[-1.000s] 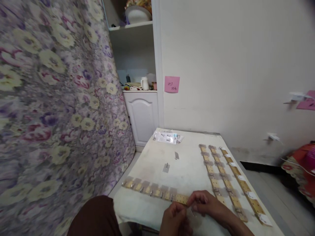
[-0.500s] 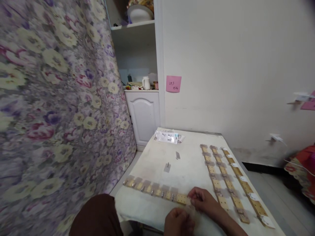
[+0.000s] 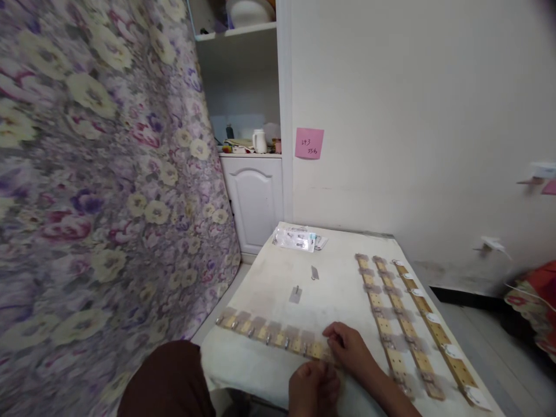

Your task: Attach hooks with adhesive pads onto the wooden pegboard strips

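Note:
My left hand (image 3: 310, 387) is closed, its fingers curled in front of the right end of a wooden strip (image 3: 280, 340); what it holds, if anything, is hidden. My right hand (image 3: 348, 346) curls over that same end, thumb and forefinger close together, and whatever lies between them is too small to make out. The strip has drilled holes and carries a row of clear square plates with metal hooks (image 3: 286, 341). Beyond it, a loose clear hook plate (image 3: 296, 295) and a second small plate (image 3: 315, 272) rest on the pale tablecloth (image 3: 269, 284).
Three more wooden strips lie along the table's right side, two with clear hook plates (image 3: 395, 313) and one with white round pieces (image 3: 433, 317). Plastic packaging (image 3: 294, 238) is at the back. A brown-clothed shape (image 3: 167, 379) rises at lower left, beside a floral curtain (image 3: 108, 202).
My right hand has shifted slightly left and away from me along the strip's end. The clear piece seen between my hands before is no longer visible there. The view has tilted slightly.

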Motion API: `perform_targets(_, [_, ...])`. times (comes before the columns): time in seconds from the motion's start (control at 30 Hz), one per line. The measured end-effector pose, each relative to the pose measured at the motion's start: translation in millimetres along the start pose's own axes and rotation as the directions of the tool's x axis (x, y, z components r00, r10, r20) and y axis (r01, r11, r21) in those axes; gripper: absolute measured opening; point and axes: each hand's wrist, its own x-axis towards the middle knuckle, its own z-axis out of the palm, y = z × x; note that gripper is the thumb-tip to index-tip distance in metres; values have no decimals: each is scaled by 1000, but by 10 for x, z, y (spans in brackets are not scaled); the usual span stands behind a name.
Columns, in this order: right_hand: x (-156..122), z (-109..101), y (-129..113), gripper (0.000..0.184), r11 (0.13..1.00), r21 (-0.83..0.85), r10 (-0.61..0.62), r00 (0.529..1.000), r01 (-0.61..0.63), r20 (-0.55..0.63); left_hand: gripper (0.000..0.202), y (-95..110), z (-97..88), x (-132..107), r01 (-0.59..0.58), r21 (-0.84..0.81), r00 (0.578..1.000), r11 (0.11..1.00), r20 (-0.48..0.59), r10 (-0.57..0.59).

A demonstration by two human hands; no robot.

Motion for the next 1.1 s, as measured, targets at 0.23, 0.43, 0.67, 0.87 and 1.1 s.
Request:
perform_targets(0.23, [36, 38, 69, 22, 999, -47, -10, 1000, 9, -11, 14, 26, 48, 21, 2, 62, 996, 998, -92, 4])
perform_targets(0.43, [40, 38, 94, 22, 997, -63, 32, 999, -32, -4, 14, 28, 69, 43, 9, 86, 992, 996, -126, 2])
perform_targets(0.67, [29, 12, 69, 24, 999, -16, 27, 999, -27, -45, 12, 50, 87, 32, 10, 112, 990, 994, -139, 5])
perform_targets(0.87, [-60, -626, -24, 24, 999, 48, 37, 918, -19, -396, 12, 91, 128, -43, 5, 79, 988, 997, -156, 7])
perform_targets(1.1, [-140, -1090, 192, 33, 962, 245, 235, 821, -120, -520, 11, 117, 126, -75, -11, 89, 990, 996, -139, 23])
